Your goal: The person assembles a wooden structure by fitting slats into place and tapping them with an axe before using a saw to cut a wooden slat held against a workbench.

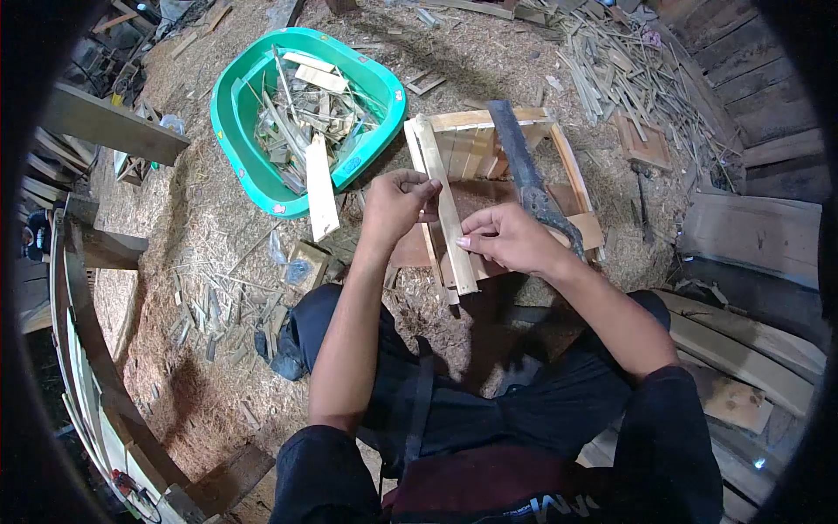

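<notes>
A narrow pale wooden strip (448, 214) lies lengthwise along the left side of a small wooden frame (569, 170) in front of me. My left hand (400, 208) is closed on the strip's left edge, thumb on top near its middle. Lower down, my right hand (513, 237) pinches the right edge between thumb and fingers. A handsaw (517, 144) with a dark blade rests across the frame, its handle just beyond my right hand. Slats and a brown panel show inside the frame.
A green plastic tub (225, 131) holding wood offcuts stands at the upper left, with a pale board (321, 188) leaning over its rim. Scrap strips (611, 70) are heaped at the upper right. Sawdust covers the floor. Planks (742, 349) lie at the right.
</notes>
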A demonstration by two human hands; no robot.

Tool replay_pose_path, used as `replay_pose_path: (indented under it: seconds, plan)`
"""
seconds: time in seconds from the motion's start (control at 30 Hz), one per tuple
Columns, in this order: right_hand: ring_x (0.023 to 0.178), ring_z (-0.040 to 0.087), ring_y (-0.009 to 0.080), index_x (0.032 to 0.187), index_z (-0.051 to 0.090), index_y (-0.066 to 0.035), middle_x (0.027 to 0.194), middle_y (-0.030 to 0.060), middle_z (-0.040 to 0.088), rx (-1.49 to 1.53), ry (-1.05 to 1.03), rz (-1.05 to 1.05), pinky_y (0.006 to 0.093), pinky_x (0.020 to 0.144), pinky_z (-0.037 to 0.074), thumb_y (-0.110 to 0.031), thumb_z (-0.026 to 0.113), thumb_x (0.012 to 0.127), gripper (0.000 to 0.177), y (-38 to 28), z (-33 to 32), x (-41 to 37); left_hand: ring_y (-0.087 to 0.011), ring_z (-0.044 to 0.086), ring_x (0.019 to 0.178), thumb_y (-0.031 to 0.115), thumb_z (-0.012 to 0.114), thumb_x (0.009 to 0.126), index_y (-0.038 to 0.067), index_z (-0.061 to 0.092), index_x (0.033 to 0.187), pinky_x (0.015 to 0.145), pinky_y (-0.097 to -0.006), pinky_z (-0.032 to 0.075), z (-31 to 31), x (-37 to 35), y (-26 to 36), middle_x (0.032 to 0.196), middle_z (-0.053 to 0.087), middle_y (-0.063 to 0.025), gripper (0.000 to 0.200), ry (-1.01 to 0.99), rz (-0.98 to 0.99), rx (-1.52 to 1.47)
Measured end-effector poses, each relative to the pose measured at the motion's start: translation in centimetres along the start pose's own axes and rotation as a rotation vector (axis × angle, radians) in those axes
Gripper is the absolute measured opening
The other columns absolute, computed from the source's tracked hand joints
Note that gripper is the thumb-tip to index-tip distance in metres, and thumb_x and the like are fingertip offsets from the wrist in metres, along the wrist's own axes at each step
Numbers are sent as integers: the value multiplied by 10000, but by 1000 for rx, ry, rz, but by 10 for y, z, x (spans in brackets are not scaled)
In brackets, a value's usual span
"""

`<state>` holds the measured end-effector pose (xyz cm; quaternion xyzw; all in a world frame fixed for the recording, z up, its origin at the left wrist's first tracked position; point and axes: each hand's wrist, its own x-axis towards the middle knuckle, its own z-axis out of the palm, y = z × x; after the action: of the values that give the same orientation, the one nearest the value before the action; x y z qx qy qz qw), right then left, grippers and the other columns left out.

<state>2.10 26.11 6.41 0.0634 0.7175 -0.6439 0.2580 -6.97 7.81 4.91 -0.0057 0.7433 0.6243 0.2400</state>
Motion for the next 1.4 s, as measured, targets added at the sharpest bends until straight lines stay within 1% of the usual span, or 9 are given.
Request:
replay_pose_path:
  seconds: [0.3,0.4,0.6,0.7,0.8,0.87,1.0,1.1,1.4]
  plan:
    - [577,600,116,1031,641,92,817,116,693,-96,31,24,282,520,484,-147,676,881,284,-1,-3,3,-62,573,606,172,737,842,-23,676,920,526,-226,443,1,-5,8,719,665,-28,218,16,22,60]
    - [607,573,72,1042,638,65,782,46,657,-249,83,-1,244,552,483,-171,677,898,279,-7,1,-1,-62,573,597,171,741,836,-22,675,913,522,-227,439,0,-3,4,706,662,-28,218,25,41,64]
    - [672,620,117,1083,635,65,787,71,675,-331,201,-278,289,614,510,-222,714,864,369,6,0,12,-81,587,560,136,734,834,-26,662,867,509,-234,452,3,-4,5,676,656,-43,180,50,43,87]
    - [792,689,263,1107,627,42,817,167,683,-436,305,-267,380,693,521,-283,735,818,448,-5,8,5,-86,594,555,126,734,829,-31,656,853,504,-240,460,2,2,-2,664,656,-51,176,83,57,142]
    - [715,654,173,1207,562,45,845,117,688,-534,288,-288,329,651,522,-275,758,816,542,-7,16,6,-87,601,559,131,749,809,-35,656,853,503,-246,464,1,3,-2,662,661,-55,195,149,95,312]
    - [719,658,197,1235,532,41,844,122,678,-550,265,-285,345,655,523,-270,766,800,584,-9,19,7,-88,604,561,135,762,792,-37,658,853,502,-250,466,-1,2,1,659,663,-58,210,188,114,443]
    - [719,656,245,1248,507,32,834,132,659,-564,295,-299,374,660,523,-233,765,780,596,-10,26,6,-89,605,563,131,773,773,-33,657,904,507,-250,466,0,-1,6,698,677,-54,239,128,58,276]
    - [835,646,406,1092,525,2,886,214,644,-552,299,-330,480,706,498,-269,736,780,464,-6,27,10,-87,601,561,113,767,774,-37,647,943,511,-244,465,-1,5,-1,731,683,-56,255,91,72,200]
    - [890,631,412,1154,518,21,935,243,635,-559,313,-353,477,754,499,-233,723,774,501,-4,28,12,-83,586,547,50,746,783,-60,611,993,498,-227,454,-2,8,-6,739,677,-69,273,50,58,111]
